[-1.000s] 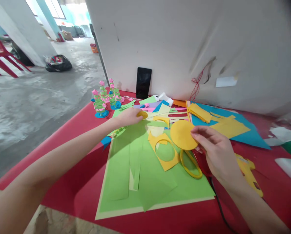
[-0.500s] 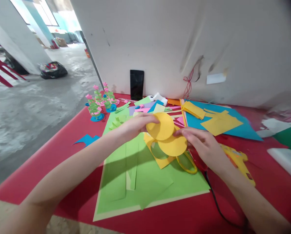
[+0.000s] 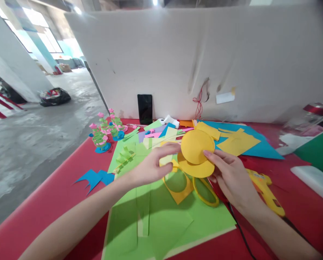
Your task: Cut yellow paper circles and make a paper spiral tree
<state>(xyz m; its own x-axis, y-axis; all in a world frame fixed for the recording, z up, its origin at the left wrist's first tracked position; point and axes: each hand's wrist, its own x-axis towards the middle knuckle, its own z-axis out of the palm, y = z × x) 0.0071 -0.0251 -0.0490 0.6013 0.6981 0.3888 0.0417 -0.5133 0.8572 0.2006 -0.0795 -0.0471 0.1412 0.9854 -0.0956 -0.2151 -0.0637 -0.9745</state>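
Observation:
Two yellow paper circles (image 3: 195, 146) overlap in my right hand (image 3: 229, 169), pinched at their right edge between thumb and fingers. To their left, my left hand (image 3: 157, 160) has its thumb and fingers apart and holds nothing. Below the circles lies a yellow paper offcut (image 3: 180, 195) with a round hole in it. A yellow loop handle (image 3: 214, 202), apparently of scissors, rests beside the offcut; the rest is hidden. Green paper sheets (image 3: 167, 224) spread beneath both hands.
Small pink-and-green paper plants (image 3: 102, 139) stand at the left, behind blue paper scraps (image 3: 92, 178). A black phone (image 3: 145, 108) leans against the white board. Yellow pieces lie on blue paper (image 3: 264, 151) at the right, near a yellow glue gun (image 3: 267, 191) with a cord.
My left hand has let go of the upper yellow circle and drawn back a little. My right hand now holds both circles together. The head view has tilted up.

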